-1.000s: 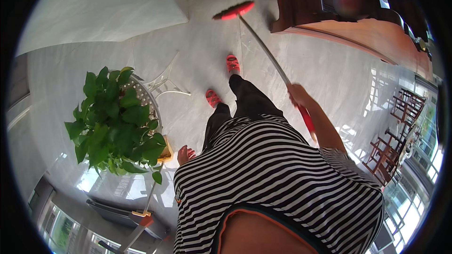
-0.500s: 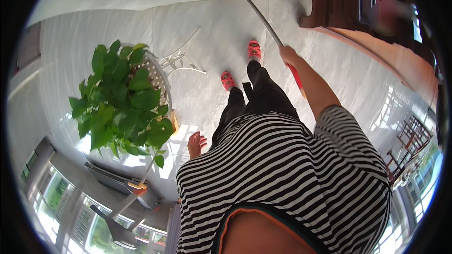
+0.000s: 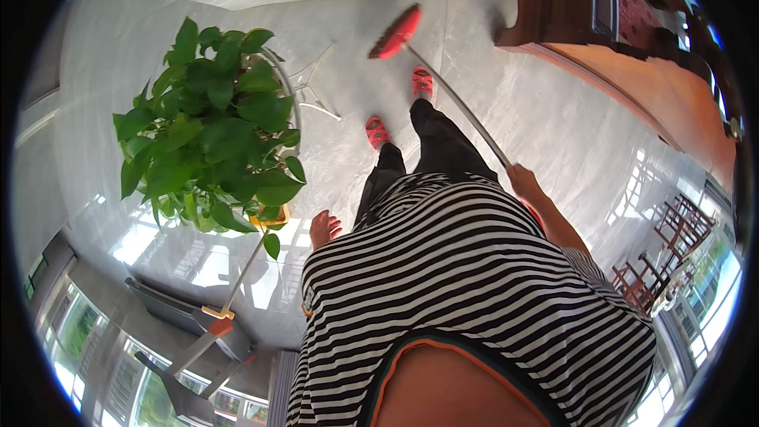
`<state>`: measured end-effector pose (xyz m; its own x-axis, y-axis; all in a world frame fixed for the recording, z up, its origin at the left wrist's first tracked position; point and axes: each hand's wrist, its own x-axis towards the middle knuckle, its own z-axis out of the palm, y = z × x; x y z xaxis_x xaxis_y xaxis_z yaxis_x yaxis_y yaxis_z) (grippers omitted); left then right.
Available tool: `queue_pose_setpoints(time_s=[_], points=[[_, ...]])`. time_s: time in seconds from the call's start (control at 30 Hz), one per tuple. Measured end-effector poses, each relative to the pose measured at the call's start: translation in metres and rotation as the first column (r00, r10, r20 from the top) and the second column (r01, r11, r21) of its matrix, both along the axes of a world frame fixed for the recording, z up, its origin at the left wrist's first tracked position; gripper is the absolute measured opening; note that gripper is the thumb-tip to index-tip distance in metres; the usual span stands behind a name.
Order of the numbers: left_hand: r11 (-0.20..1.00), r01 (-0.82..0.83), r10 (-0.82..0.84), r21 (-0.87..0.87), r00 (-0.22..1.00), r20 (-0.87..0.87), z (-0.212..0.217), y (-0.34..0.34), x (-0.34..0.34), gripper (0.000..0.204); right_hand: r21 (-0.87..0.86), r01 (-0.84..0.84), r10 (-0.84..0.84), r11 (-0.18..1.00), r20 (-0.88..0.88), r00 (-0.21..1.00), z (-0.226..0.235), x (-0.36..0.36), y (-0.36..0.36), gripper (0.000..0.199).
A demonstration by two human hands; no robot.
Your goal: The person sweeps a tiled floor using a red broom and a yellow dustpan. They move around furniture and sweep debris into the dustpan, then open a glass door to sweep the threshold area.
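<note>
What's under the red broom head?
Under the red broom head lies shiny pale floor. Its bristles hide the spot they cover. The right hand holds the broom's handle; the left hand hangs empty.

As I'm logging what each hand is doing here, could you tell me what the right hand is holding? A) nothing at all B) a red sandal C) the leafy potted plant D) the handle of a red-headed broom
D: the right hand grips the thin handle of the broom, whose red head rests on the pale floor ahead of the feet.
</note>
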<state>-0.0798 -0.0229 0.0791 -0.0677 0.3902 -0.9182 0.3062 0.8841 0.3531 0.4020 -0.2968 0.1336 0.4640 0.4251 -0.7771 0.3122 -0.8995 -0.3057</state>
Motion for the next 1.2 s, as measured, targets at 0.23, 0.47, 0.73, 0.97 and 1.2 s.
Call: queue_pose_setpoints(time_s=[0.23,0.47,0.73,0.97,1.2], points=[[0.993,0.111,-0.113,0.037,0.992,0.049,-0.010,-0.008,-0.053,0.043,-0.161,0.038,-0.038,0.986,0.006,0.999,-0.018,0.025,0.114,0.040],[0.975,0.215,-0.216,0.048,0.976,0.021,-0.018,0.012,-0.073,0.037,-0.227,0.355,-0.378,0.907,-0.067,0.923,-0.057,-0.009,-0.016,0.039],[0.963,0.269,-0.268,-0.008,0.963,0.031,-0.044,0.028,-0.061,0.038,-0.386,0.672,-0.756,0.632,-0.119,0.643,0.003,-0.160,-0.206,0.040],[0.963,0.267,-0.269,0.026,0.955,0.123,-0.033,0.014,-0.012,0.035,-0.448,0.495,-0.548,0.744,0.014,0.836,0.051,-0.185,-0.276,0.037],[0.942,0.336,-0.335,0.002,0.940,0.067,-0.023,-0.033,-0.005,0.030,-0.213,-0.048,0.067,0.976,0.084,0.994,-0.016,-0.159,-0.245,0.033]])
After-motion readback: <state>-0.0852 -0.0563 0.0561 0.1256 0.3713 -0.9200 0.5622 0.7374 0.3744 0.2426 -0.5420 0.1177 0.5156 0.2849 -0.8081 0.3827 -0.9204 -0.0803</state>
